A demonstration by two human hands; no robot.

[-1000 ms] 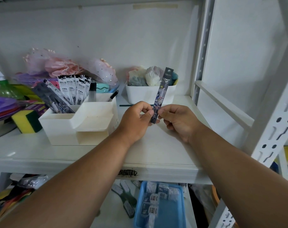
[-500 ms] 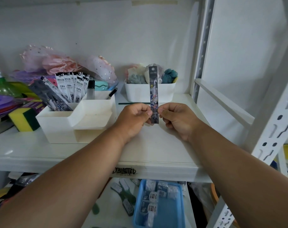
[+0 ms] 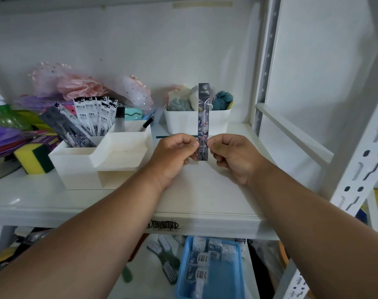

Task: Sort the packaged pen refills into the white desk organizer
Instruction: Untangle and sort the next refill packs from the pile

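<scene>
Holding one packaged pen refill (image 3: 203, 117) upright over the white shelf (image 3: 205, 195), just right of the white desk organizer (image 3: 102, 160). Pinching its lower end from both sides: left hand (image 3: 173, 156) gripping the left edge between thumb and curled fingers, right hand (image 3: 233, 156) gripping the right edge the same way. Standing nearly vertical, top end reaching up in front of the white bin (image 3: 196, 121) of cloth items at the far side of the shelf.

Already sitting in the organizer's far left compartment: white refill packets (image 3: 95, 117) standing upright, and dark refill packets (image 3: 67, 128) leaning toward the left. Lying open and unfilled, as far as visible: the stepped front trays.

Judging the step in hand as checking the packet's type before dropping it in with its matching group, probably the dark ones.

Risking a slip, since only the bottom tip is being pinched and the long slim packet could swing or bend once one hand lets go. Risking a mis-sort too, with dark and white packets crowding one compartment. Risking a knock against the leaning dark packets while reaching left, tipping them out over the organizer's edge toward the yellow-green sponge (image 3: 34, 158).
</scene>
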